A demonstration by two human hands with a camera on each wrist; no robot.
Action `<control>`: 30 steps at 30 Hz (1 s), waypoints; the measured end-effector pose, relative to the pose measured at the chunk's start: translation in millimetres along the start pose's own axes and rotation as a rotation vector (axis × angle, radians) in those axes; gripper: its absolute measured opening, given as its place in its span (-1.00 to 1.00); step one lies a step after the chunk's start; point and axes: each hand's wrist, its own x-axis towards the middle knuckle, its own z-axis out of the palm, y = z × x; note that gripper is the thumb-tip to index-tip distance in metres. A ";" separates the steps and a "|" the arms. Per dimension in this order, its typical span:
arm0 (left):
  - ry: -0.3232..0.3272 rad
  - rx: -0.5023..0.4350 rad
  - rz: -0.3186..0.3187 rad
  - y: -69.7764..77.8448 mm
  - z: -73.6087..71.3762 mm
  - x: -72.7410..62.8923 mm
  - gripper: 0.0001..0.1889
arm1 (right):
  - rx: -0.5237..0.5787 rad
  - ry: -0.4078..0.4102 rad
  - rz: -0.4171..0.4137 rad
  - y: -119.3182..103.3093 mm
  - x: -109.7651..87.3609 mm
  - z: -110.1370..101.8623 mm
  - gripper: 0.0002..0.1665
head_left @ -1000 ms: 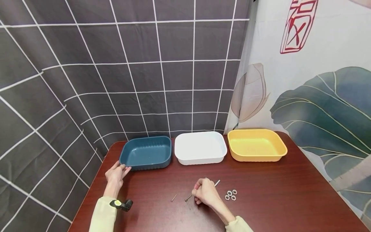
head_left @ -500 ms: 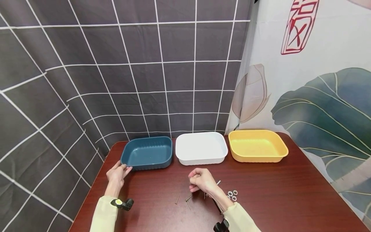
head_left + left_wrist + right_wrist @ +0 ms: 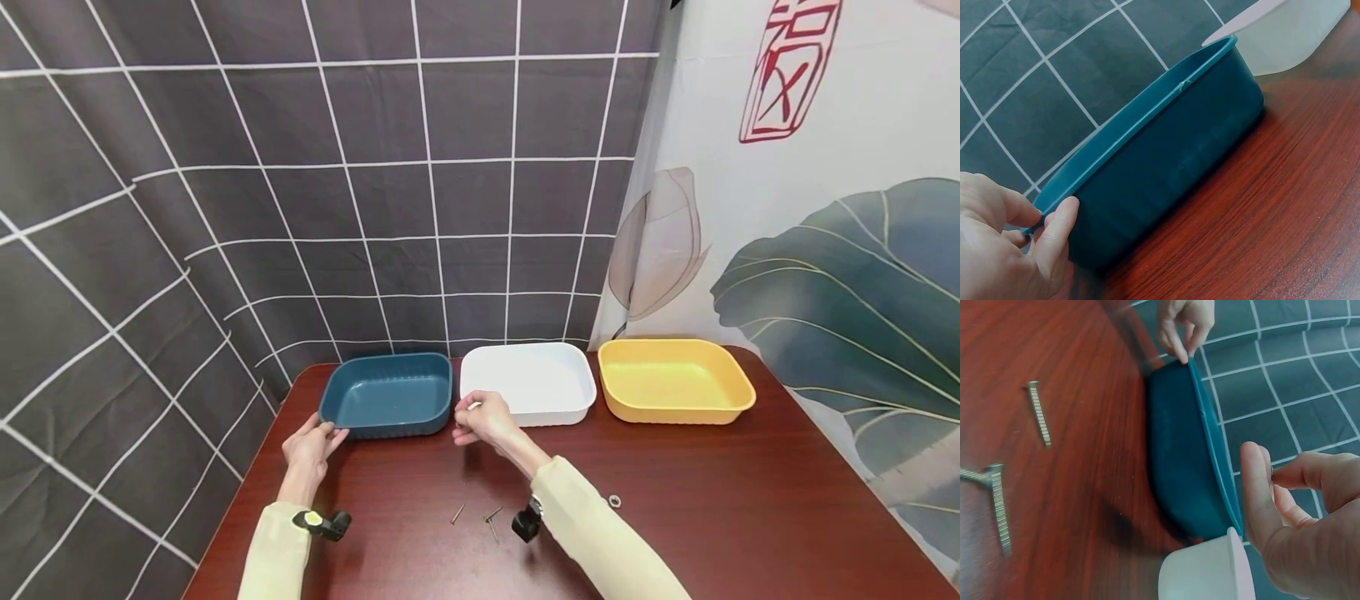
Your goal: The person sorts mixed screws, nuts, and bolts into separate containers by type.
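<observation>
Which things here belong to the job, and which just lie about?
Likely the job's: blue tray, pinched by left hand; small piece in right hand; screws; nut; white tray; yellow tray.

Apparently just there: gridded backdrop; leaf-print backdrop.

tiny object (image 3: 1273, 475) in right hand (image 3: 1307, 544)

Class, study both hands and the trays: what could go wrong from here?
1. The right hand pinches a tiny dark item, mostly hidden; so slight a grip might let it slip.
2. That hand is near both the dark blue, rounded-rectangular, plastic-looking tray and the white, rounded-rectangular, plastic-looking tray, so a dropped item might land in either or miss both.
3. The left hand pinches the blue tray's edge; a tug could shift or tip it.
</observation>
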 end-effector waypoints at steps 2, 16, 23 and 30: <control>-0.005 -0.007 0.002 0.0 1.0 0.1 -0.37 | 0.013 0.011 0.009 -2.9 8.8 6.6 -0.83; 0.008 -0.006 -0.030 -4.7 4.3 -1.4 -0.37 | 0.006 0.076 0.038 -2.2 47.1 42.6 -0.85; -0.003 -0.013 -0.019 -4.1 2.9 -0.7 -0.37 | 0.029 0.117 0.045 -1.0 50.2 48.0 -0.83; 0.012 -0.013 -0.023 -1.4 -2.1 1.5 -0.37 | 0.026 0.105 0.038 -1.7 50.3 51.4 -0.84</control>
